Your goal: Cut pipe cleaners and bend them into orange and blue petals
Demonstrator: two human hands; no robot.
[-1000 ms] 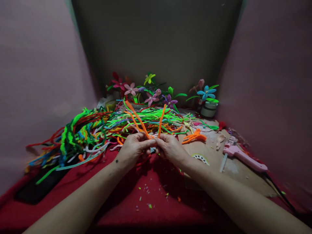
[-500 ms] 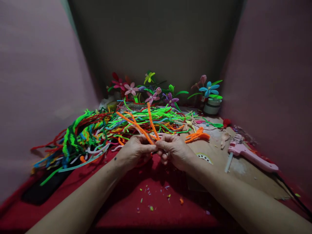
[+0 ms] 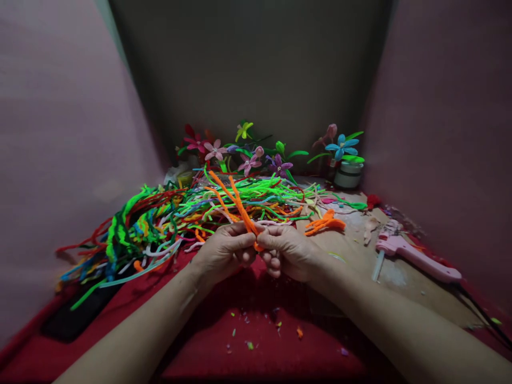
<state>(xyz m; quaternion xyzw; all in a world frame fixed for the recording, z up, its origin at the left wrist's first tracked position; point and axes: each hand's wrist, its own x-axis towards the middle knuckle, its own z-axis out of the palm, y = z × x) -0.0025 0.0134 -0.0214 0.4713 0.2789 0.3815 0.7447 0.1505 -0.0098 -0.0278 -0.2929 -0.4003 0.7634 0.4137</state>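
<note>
An orange pipe cleaner (image 3: 243, 210) is bent near its lower end, with two long legs pointing up and away to the left. My left hand (image 3: 230, 245) pinches it from the left, close to the bend. From the right, my right hand (image 3: 286, 249) grips the same bend between thumb and fingers. The two hands nearly touch, and their fingertips partly hide the bend. Just right of my right hand lies a bundle of folded orange pipe cleaners (image 3: 326, 222) on a cardboard sheet (image 3: 356, 256).
A heap of loose coloured pipe cleaners (image 3: 188, 205) spreads behind and left. Pipe cleaner flowers (image 3: 280, 165) stand at the back, near a small jar (image 3: 349, 175). A pink glue gun (image 3: 416, 258) rests on the right. Scraps (image 3: 250, 345) dot the red cloth (image 3: 224, 368).
The orange pipe cleaner's two legs have come closer together and now lean left. Its right leg has swung leftward. Both hands stay pinched near the bend.
</note>
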